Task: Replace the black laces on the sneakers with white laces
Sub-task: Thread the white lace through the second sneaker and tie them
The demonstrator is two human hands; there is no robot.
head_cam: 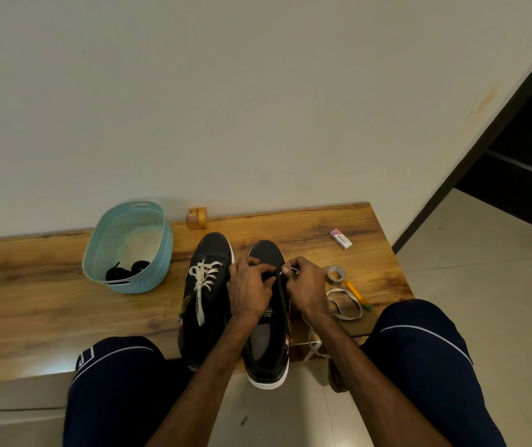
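Fingers [247, 262] of the left hand [250, 287] are gripping the upper of the right-side sneaker [266, 348] on the desk [64, 301] — right hand [307, 285] fingers are pinching the white lace [294, 270].

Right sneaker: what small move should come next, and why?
Probably pull the white lace further through: the right hand pinches it atop the right sneaker, the left hand grips that sneaker, and much lace lies slack beside it.
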